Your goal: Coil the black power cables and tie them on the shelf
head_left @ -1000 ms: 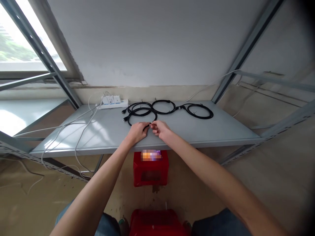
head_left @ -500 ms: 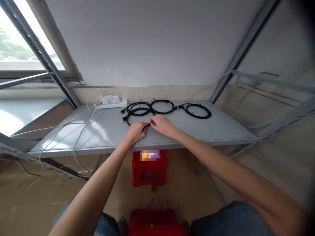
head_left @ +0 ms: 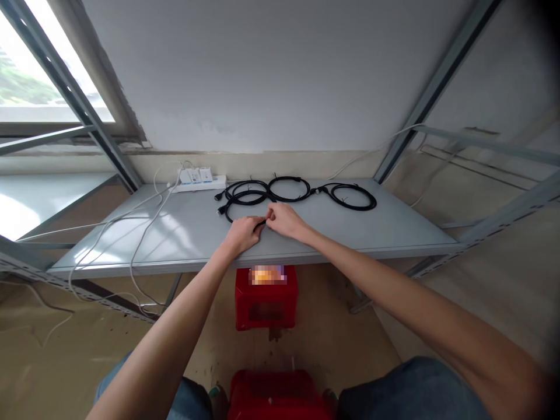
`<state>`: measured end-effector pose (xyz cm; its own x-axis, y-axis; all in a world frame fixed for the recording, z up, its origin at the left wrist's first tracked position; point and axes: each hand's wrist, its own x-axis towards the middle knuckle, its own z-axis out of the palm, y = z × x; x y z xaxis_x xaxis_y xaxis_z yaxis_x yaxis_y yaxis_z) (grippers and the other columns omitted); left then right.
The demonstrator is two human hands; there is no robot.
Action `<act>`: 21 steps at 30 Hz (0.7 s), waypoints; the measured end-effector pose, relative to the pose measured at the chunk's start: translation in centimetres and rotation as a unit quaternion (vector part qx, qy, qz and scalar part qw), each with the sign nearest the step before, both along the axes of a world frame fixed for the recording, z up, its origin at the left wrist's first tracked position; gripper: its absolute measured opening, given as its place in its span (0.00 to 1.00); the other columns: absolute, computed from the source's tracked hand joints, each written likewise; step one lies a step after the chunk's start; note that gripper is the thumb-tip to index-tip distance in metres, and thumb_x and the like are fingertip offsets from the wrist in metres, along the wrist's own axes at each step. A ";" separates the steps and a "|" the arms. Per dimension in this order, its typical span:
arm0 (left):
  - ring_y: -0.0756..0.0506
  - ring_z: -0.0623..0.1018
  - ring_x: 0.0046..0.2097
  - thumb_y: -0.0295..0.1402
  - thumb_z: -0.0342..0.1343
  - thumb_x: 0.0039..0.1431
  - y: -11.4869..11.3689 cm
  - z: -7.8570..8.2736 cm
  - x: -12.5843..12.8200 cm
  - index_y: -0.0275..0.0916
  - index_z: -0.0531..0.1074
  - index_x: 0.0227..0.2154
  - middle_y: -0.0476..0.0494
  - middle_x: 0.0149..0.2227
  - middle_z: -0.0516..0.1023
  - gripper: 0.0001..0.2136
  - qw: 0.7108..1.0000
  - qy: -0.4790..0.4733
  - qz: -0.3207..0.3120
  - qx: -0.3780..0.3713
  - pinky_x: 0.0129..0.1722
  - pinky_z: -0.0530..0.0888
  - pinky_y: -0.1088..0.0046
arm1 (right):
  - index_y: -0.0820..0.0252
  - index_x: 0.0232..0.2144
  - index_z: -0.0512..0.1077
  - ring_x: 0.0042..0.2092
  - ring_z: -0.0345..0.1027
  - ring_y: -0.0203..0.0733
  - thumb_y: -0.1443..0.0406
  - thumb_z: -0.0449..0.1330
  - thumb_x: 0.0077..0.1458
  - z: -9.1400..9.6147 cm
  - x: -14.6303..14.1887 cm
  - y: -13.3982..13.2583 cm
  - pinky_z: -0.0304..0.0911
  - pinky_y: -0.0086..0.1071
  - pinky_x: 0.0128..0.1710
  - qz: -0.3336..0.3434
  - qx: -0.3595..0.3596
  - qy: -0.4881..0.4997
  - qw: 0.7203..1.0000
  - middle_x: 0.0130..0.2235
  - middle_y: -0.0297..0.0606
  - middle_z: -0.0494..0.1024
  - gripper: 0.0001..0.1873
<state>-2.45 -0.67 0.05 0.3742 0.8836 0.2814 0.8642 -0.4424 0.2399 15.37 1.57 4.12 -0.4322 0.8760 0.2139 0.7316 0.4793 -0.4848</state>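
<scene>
Front coil (head_left: 227, 215): smooth black cable, wound into a ring, laid on the shelf (head_left: 371, 230) near its front edge and overlapping the left rear coil (head_left: 245, 182).
Left hand (head_left: 244, 234): the front coil's near edge is pinched between thumb and fingers.
Right hand (head_left: 286, 221): that edge is pinched too, fingertips pressed together; details are too small to tell.
Change: since a second ago, the right hand has been rolled over, its curled fingers now tucked under.
Shelf: flat grey metal, streaked by glare.
Room: backed by a matte white wall (head_left: 262, 87); red stools (head_left: 266, 296) are set below.
</scene>
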 end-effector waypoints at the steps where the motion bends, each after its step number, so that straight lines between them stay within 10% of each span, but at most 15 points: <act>1: 0.37 0.82 0.52 0.34 0.50 0.70 0.0 0.0 0.0 0.47 0.79 0.54 0.41 0.50 0.85 0.16 1.000 -0.001 -0.003 0.001 0.46 0.73 0.68 | 0.58 0.31 0.72 0.37 0.78 0.42 0.74 0.61 0.53 0.0 0.0 0.2 0.66 0.28 0.36 -0.004 -0.024 0.021 0.999 0.30 0.37 0.82 0.07; 6: 0.38 0.82 0.51 0.33 0.49 0.70 0.0 0.1 0.0 0.47 0.80 0.51 0.42 0.48 0.85 0.15 1.000 -0.002 -0.007 0.002 0.45 0.73 0.69 | 0.58 0.27 0.68 0.28 0.78 0.41 0.76 0.63 0.52 -0.3 -0.4 0.7 0.74 0.29 0.30 -0.025 -0.179 0.165 0.970 0.24 0.36 0.80 0.11; 14: 0.38 0.82 0.51 0.30 0.49 0.67 -0.1 0.0 0.1 0.46 0.79 0.52 0.41 0.49 0.85 0.17 1.000 -0.001 0.002 0.003 0.46 0.74 0.68 | 0.59 0.27 0.64 0.29 0.81 0.42 0.80 0.63 0.56 -0.4 -0.7 0.7 0.79 0.28 0.30 -0.108 -0.381 0.353 0.847 0.24 0.42 0.81 0.16; 21: 0.38 0.82 0.49 0.33 0.48 0.69 0.0 -0.2 0.0 0.46 0.80 0.49 0.40 0.46 0.85 0.16 1.000 -0.004 0.000 0.004 0.45 0.73 0.68 | 0.64 0.32 0.69 0.32 0.82 0.40 0.80 0.61 0.60 0.0 0.8 0.7 0.78 0.27 0.32 -0.006 -0.343 0.301 0.890 0.29 0.44 0.83 0.10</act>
<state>-2.46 -0.63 -0.17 0.3708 0.8816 0.2919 0.8624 -0.4435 0.2441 16.16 2.25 4.14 -0.4090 0.8940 -0.1830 0.2435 -0.0864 -0.9661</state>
